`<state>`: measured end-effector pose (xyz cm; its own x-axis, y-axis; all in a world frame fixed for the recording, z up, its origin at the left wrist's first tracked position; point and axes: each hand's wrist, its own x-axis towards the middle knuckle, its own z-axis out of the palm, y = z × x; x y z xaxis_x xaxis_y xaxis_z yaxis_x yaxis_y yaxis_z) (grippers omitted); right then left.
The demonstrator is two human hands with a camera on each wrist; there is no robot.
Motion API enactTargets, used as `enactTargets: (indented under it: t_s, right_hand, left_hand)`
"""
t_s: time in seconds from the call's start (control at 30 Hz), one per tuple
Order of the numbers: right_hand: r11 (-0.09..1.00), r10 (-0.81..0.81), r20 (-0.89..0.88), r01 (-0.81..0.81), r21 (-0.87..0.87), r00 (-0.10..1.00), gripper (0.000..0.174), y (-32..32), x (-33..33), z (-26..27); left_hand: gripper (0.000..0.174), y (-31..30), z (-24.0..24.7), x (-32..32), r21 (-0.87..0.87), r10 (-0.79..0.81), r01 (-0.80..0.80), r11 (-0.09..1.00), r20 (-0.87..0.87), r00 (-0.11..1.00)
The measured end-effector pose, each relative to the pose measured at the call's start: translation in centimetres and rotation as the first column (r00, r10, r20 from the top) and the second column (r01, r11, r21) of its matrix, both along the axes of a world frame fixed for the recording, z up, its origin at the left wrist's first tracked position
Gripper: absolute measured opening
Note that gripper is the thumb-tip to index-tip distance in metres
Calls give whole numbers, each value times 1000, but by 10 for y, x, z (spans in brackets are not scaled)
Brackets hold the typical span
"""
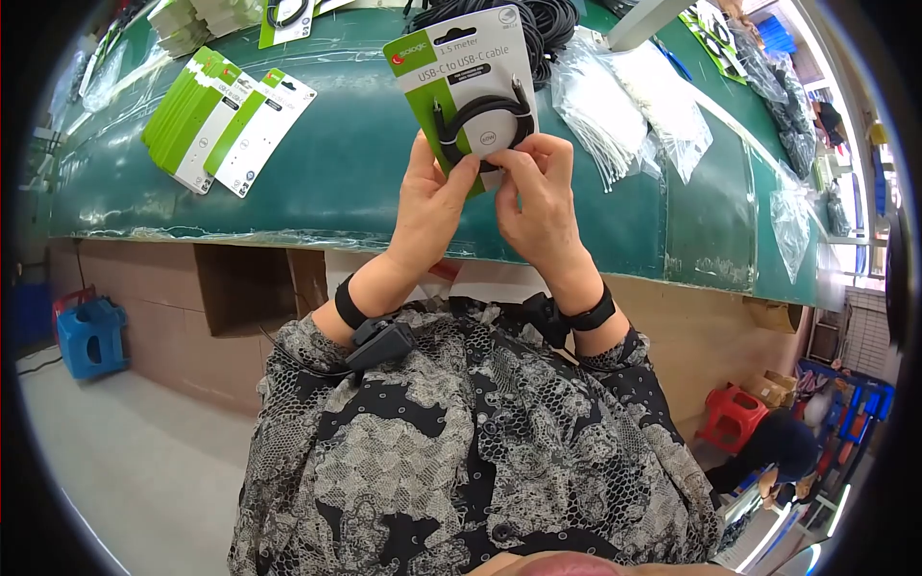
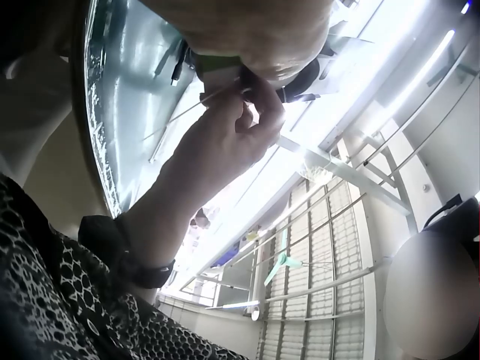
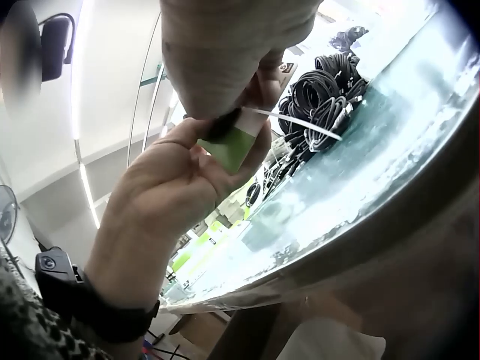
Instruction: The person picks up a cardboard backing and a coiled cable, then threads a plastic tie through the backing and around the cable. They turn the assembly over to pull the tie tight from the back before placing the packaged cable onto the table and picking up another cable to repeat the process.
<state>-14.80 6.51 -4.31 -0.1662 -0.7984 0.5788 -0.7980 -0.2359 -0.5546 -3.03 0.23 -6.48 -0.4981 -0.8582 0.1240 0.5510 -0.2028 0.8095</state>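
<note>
A green and white card (image 1: pixel 459 84) with a coiled black cable (image 1: pixel 526 123) on its front is held up above the bench. My left hand (image 1: pixel 427 209) grips its lower left edge, thumb on the front. At the lower right my right hand (image 1: pixel 545 206) has its thumb and index finger pinched together by the coil, close to the left thumb. A thin white cable tie (image 3: pixel 300 124) sticks out from between the hands in the right wrist view, its end at the right fingers. My left hand (image 3: pixel 161 187) holds the card's green part (image 3: pixel 231 148) there.
Overlapping green and white cards (image 1: pixel 197 125) lie on the green bench (image 1: pixel 355 115) at left. Behind the held card are black cable coils (image 1: pixel 562 24); bags of white ties (image 1: pixel 605 106) lie to the right. The bench's near edge runs below my hands.
</note>
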Motion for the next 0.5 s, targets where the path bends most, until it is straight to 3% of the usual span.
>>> enactTargets:
  t_s: [0.2, 0.33, 0.43, 0.5]
  right_hand:
    - [996, 85, 92, -86, -1, 992, 34, -1, -13, -19]
    - [983, 105, 52, -96, -155, 993, 34, 7, -32, -28]
    - [968, 215, -326, -244, -53, 921, 33, 17, -40, -22]
    - [968, 203, -341, -240, -70, 918, 32, 21, -40, -18]
  left_hand:
    - [33, -6, -11, 1, 37, -2, -2, 999, 108, 994]
    - [35, -10, -1, 4, 136, -28, 5, 991, 168, 985]
    - [35, -10, -1, 4, 146, -46, 27, 989, 128, 991]
    - [36, -10, 1, 0, 145, -59, 44, 988, 101, 993]
